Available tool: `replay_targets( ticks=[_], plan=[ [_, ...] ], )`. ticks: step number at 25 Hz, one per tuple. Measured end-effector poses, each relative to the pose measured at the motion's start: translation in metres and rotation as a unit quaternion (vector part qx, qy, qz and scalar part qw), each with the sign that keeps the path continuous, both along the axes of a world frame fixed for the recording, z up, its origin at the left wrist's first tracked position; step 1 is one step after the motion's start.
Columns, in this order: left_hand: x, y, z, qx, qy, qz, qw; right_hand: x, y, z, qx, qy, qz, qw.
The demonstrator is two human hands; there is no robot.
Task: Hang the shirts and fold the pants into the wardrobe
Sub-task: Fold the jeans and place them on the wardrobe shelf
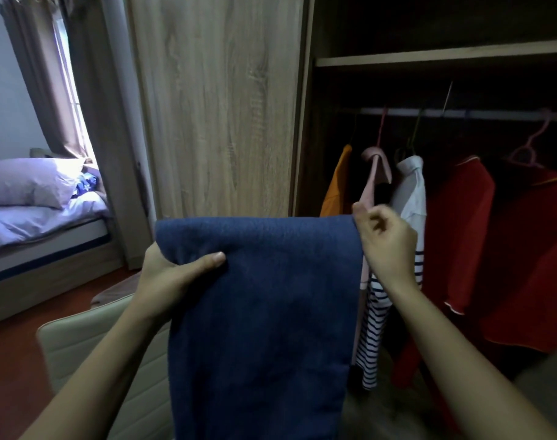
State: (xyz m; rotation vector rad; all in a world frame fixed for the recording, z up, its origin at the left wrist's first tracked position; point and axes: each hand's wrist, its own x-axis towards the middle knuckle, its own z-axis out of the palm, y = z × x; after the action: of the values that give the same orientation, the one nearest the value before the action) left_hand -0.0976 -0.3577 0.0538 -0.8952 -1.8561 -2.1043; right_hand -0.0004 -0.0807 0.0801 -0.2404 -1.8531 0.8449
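Note:
I hold dark blue pants (264,312) up in front of me, folded over at the top and hanging down out of the frame. My left hand (175,274) grips the top left corner, thumb across the front. My right hand (385,246) pinches the top right corner. Behind them the wardrobe (220,106) stands with its right side showing inside. On the rail (461,114) hang an orange shirt (336,185), a pink one (375,173), a white one (412,188) and red garments (480,236). A striped garment (372,338) hangs lower, partly behind my right forearm.
A cream padded chair back (90,350) stands below my left arm. A bed with purple pillows (26,182) lies at the far left under a curtained window (71,90). A wooden shelf (442,57) runs above the rail. The floor is reddish brown.

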Motion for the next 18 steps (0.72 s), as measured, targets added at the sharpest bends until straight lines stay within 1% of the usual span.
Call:
replay_targets(
  ticks=[1, 2, 3, 4, 5, 6, 8, 11, 12, 14, 15, 17, 18],
  plan=[
    [-0.001, -0.001, 0.003, 0.01, -0.003, 0.012, 1.0, 0.002, 0.001, -0.002, -0.04, 0.033, 0.056, 0.997],
    [-0.001, -0.002, 0.007, 0.022, -0.006, 0.02, 1.0, 0.004, 0.001, -0.007, -0.069, 0.036, 0.142, 0.987],
    [-0.002, -0.004, 0.013, 0.031, -0.005, 0.022, 0.999, 0.002, 0.0, -0.017, -0.079, 0.008, 0.216, 0.973],
    [-0.003, -0.005, 0.019, 0.038, -0.003, 0.02, 0.999, -0.001, -0.003, -0.027, -0.059, -0.027, 0.252, 0.965],
    [-0.003, -0.006, 0.024, 0.037, -0.001, 0.017, 0.999, -0.005, -0.009, -0.037, -0.041, -0.052, 0.259, 0.964],
    [-0.004, -0.006, 0.029, 0.03, 0.001, 0.015, 0.999, -0.012, -0.011, -0.045, -0.042, -0.051, 0.245, 0.967],
    [-0.003, -0.008, 0.037, -0.003, 0.0, 0.017, 1.0, -0.021, -0.014, -0.05, -0.065, -0.01, 0.211, 0.975],
    [-0.003, -0.014, 0.045, -0.06, 0.003, 0.025, 0.998, -0.022, -0.018, -0.039, -0.04, 0.005, 0.21, 0.977],
    [-0.003, -0.016, 0.047, -0.062, 0.007, 0.03, 0.998, -0.02, -0.019, -0.033, -0.03, 0.016, 0.214, 0.976],
    [0.001, -0.017, 0.048, -0.025, 0.004, 0.024, 0.999, -0.012, -0.014, -0.028, -0.044, 0.036, 0.248, 0.967],
    [0.004, -0.018, 0.049, 0.0, 0.004, 0.023, 1.0, -0.007, -0.011, -0.028, -0.062, 0.032, 0.287, 0.955],
    [0.009, -0.021, 0.051, 0.046, -0.005, 0.031, 0.998, 0.0, -0.012, -0.04, -0.095, -0.035, 0.345, 0.933],
    [0.011, -0.022, 0.052, 0.056, -0.011, 0.035, 0.998, 0.0, -0.018, -0.051, -0.093, -0.076, 0.346, 0.931]
  ],
)
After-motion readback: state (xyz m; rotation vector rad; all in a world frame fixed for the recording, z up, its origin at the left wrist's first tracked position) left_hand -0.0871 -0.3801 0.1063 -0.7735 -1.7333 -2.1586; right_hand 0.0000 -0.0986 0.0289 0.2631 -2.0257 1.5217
